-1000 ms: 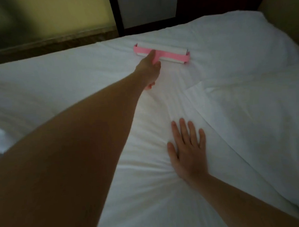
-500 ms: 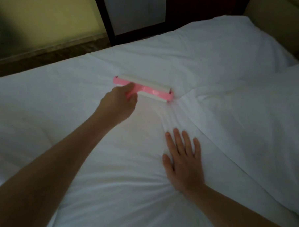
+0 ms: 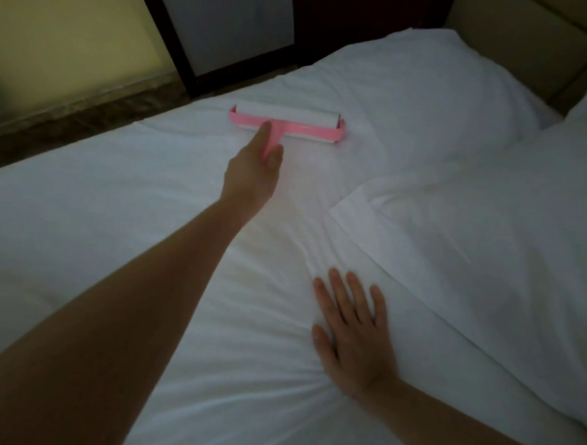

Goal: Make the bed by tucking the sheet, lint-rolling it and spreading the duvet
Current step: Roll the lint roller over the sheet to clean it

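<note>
Head view: the left hand point(image 3: 252, 177) grips the pink handle of the lint roller point(image 3: 291, 118), whose white roll lies on the sheet point(image 3: 117, 213) just beyond its fingers. The right hand point(image 3: 355, 330) presses flat on the sheet, fingers straight and slightly spread; the duvet point(image 3: 488, 247) lies just right of it.

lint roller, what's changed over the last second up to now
The lint roller was drawn back toward the person half a second ago. It has now been pushed out again across the sheet, away from the body. The left hand gripped its handle throughout, and nothing was let go. The right hand stayed pressed flat on the sheet, fingers straight.
</note>
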